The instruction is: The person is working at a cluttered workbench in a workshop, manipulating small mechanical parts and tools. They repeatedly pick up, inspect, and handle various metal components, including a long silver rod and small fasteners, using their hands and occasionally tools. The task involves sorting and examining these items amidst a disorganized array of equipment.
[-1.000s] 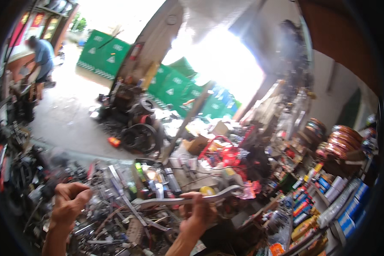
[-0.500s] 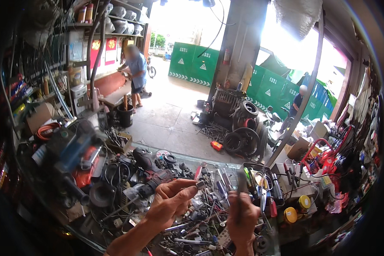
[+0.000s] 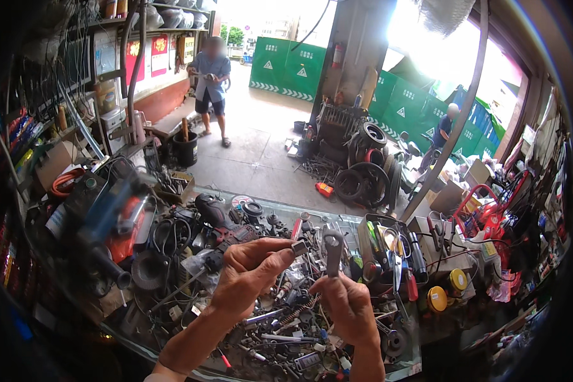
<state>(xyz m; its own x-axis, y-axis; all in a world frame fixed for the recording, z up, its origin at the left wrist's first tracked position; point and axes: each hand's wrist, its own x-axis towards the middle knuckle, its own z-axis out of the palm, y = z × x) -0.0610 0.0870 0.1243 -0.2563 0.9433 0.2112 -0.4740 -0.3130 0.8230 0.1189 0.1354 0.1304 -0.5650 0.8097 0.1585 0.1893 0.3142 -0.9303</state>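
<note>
Between the thumb and fingers of my left hand [image 3: 251,275] is a small grey metal block [image 3: 300,247], pinched at one end. My right hand [image 3: 350,309] is closed around the lower part of a grey metal wrench [image 3: 333,251]. The wrench stands upright with its rounded head at the top, just right of the block and apart from it. Both hands are raised over a glass-topped bench crowded with small parts, among them a coil spring [image 3: 297,313]. A dark red and black power drill [image 3: 226,234] lies beyond my left hand.
A metal tray of hand tools [image 3: 388,245] sits right of my hands, with yellow-lidded jars [image 3: 437,298] beside it. A blue power tool [image 3: 108,207] is at the left. Beyond the bench are a black bucket [image 3: 185,149], stacked tyres [image 3: 363,181] and two people.
The wrench has moved left, nearer the block, and its head now faces me more broadly. My left hand keeps the block. The person at the back left has turned and stepped nearer.
</note>
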